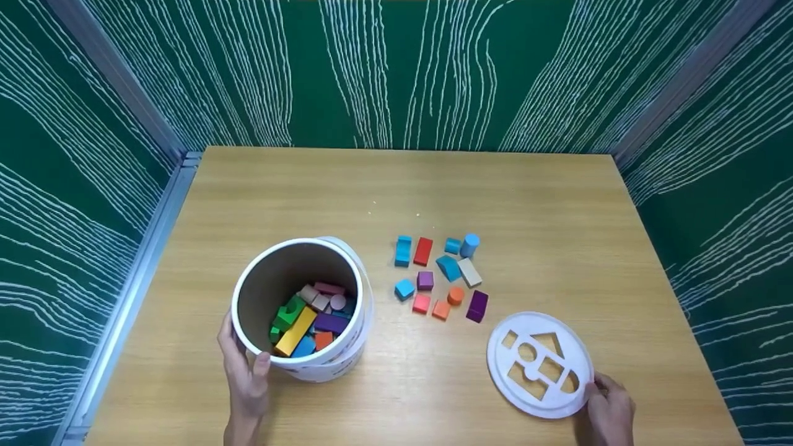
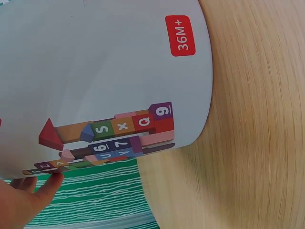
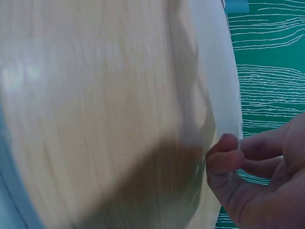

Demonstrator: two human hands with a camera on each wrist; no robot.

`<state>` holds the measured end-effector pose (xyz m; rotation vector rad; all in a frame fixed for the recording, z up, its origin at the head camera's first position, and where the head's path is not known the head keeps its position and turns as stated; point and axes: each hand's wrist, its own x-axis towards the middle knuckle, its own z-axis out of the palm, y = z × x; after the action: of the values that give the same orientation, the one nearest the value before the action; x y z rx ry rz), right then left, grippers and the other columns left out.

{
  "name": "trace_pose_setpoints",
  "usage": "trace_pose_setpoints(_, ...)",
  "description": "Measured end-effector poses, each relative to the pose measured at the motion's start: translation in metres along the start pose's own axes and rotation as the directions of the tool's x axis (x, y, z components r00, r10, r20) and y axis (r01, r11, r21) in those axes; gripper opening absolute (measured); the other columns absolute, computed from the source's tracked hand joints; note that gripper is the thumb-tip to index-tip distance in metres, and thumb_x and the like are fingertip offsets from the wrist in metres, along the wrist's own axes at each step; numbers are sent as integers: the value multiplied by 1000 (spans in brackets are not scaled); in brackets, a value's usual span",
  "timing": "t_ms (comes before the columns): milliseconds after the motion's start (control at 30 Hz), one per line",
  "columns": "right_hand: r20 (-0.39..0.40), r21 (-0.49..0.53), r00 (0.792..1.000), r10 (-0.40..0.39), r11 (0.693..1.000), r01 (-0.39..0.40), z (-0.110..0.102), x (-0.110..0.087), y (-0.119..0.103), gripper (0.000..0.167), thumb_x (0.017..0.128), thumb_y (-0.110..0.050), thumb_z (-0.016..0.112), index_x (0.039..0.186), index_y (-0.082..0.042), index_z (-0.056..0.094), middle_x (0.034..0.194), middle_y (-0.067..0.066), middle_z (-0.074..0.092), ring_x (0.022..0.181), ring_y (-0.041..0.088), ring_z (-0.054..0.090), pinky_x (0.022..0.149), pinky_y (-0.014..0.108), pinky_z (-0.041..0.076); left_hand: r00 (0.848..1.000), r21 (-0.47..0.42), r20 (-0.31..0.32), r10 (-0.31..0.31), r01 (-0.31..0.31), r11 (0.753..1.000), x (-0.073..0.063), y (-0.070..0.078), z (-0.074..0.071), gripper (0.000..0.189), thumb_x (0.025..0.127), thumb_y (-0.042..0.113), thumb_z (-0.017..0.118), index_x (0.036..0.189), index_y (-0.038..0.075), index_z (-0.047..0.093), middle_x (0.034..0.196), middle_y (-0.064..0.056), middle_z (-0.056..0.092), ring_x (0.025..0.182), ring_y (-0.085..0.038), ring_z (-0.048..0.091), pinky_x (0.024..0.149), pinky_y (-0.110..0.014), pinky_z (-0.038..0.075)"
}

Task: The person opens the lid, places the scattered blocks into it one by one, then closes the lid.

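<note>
My left hand (image 1: 246, 378) grips the left side of a white bucket (image 1: 266, 285), its thumb at the rim and its fingers along the outer wall. In the left wrist view, printed block pictures cover part of the bucket wall (image 2: 95, 62). Inside lie several coloured wooden blocks, among them a yellow bar (image 1: 296, 331) and a green piece (image 1: 289, 313). At the right, my right hand (image 1: 610, 406) pinches the edge of a round white lid (image 1: 539, 407) with shaped cut-outs. The right wrist view has thumb and fingers closed on the lid's edge (image 3: 221, 81).
Several loose blocks lie spread between bucket and lid, including a red block (image 1: 423, 251), a blue cylinder (image 1: 469, 245), an orange cylinder (image 1: 456, 295) and a dark purple block (image 1: 477, 306). Green line-patterned panels (image 1: 403, 74) border the wooden table (image 1: 526, 204).
</note>
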<state>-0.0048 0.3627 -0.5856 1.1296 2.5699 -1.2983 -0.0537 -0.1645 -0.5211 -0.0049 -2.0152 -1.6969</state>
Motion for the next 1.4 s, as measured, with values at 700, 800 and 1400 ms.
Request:
trace_pose_setpoints(700, -86, -158, 986, -143, 979, 128, 3, -14, -39, 40, 90, -11, 55, 127, 5, 49, 116, 25, 47, 96, 37, 49, 76, 45, 43, 1000, 0, 6, -1, 1, 1000, 1, -3, -3, 72, 85, 26, 55, 148, 13, 24, 150, -5, 28, 135, -24, 30, 110, -36, 28)
trace_pose_setpoints(800, -79, -178, 970, -231, 960, 214, 6, -21, -55, 37, 89, -11, 57, 123, 4, 53, 111, 23, 51, 90, 33, 50, 70, 39, 40, 1000, 10, 9, -5, 5, 1000, 1, -1, -3, 71, 85, 24, 54, 148, 14, 23, 151, -5, 28, 135, -25, 29, 110, -41, 27)
trace_pose_setpoints(1400, -35, -219, 883, -468, 866, 450, 30, -31, -110, 43, 82, -20, 71, 119, 0, 58, 106, 20, 56, 89, 32, 58, 72, 42, 44, 1000, -3, 12, -1, 1, 1000, 0, -3, -1, 69, 87, 24, 52, 148, 12, 22, 151, -7, 27, 135, -26, 29, 110, -31, 26)
